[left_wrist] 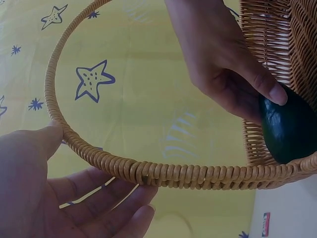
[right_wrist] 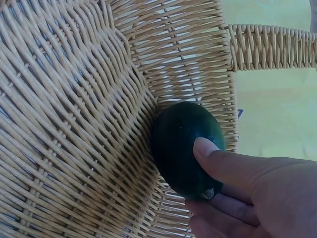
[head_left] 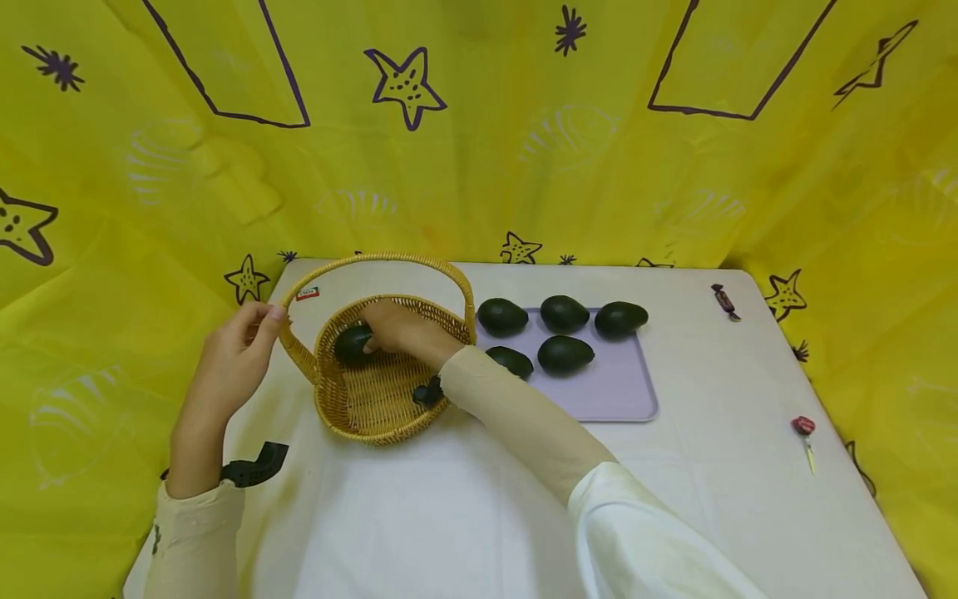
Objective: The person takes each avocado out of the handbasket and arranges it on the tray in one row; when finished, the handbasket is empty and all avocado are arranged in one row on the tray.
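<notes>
My right hand (head_left: 389,325) reaches over the rim of a wicker basket (head_left: 374,437) and grips a dark green avocado (right_wrist: 185,148), thumb on top and fingers beneath. That avocado lies against the basket's inner wall at the left. The rest of the basket floor shows bare weave in the right wrist view. My left hand (head_left: 235,353) holds the basket's arched handle (left_wrist: 183,174) at its left side, thumb on one face and fingers behind the other. To the right, several more avocados (head_left: 565,355) sit on a pale purple tray (head_left: 614,399).
A wrapped candy (head_left: 724,303) lies at the table's back right and a red lollipop (head_left: 803,426) near its right edge. A small red-and-white wrapper (head_left: 307,294) sits behind the basket handle. Yellow patterned cloth (head_left: 479,166) walls the white table (head_left: 449,532) in.
</notes>
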`<control>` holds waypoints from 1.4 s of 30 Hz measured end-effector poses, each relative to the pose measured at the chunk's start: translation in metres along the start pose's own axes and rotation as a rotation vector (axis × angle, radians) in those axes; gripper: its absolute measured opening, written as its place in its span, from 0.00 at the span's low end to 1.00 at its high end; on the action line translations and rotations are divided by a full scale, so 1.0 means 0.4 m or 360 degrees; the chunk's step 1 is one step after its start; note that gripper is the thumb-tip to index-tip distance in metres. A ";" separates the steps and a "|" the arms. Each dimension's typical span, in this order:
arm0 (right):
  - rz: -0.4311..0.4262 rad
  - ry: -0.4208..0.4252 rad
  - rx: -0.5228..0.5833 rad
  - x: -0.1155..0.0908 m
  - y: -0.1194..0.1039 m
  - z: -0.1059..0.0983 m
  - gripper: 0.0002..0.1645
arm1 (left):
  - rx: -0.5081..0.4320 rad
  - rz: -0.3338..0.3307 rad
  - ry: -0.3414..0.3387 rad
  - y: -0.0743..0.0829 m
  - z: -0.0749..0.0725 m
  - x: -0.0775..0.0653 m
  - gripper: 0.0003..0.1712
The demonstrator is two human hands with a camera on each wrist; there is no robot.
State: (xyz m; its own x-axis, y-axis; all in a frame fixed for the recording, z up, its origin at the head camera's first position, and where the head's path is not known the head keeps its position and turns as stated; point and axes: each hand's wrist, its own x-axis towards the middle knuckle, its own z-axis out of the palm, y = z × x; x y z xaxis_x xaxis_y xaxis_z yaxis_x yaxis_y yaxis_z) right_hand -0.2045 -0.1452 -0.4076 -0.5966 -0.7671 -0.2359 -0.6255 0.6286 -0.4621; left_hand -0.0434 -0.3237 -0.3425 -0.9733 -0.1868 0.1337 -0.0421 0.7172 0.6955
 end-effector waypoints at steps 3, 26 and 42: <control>-0.0025 0.0002 0.0031 -0.010 0.000 -0.006 0.14 | -0.0007 0.0000 0.0000 0.000 0.000 0.000 0.30; -0.0032 0.0072 0.0238 -0.049 0.042 -0.022 0.31 | 0.0004 -0.0002 0.0000 -0.003 -0.001 -0.001 0.30; -0.0038 0.0200 0.0184 -0.133 0.053 -0.066 0.29 | -0.0012 -0.0003 0.0006 -0.002 -0.001 -0.002 0.30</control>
State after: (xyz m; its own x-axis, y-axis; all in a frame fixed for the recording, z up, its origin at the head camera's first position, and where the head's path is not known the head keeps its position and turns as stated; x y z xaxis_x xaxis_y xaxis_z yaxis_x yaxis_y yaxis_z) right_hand -0.1992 -0.0876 -0.3825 -0.6448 -0.7551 -0.1185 -0.5826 0.5858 -0.5633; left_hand -0.0426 -0.3245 -0.3429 -0.9723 -0.1908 0.1349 -0.0423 0.7117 0.7012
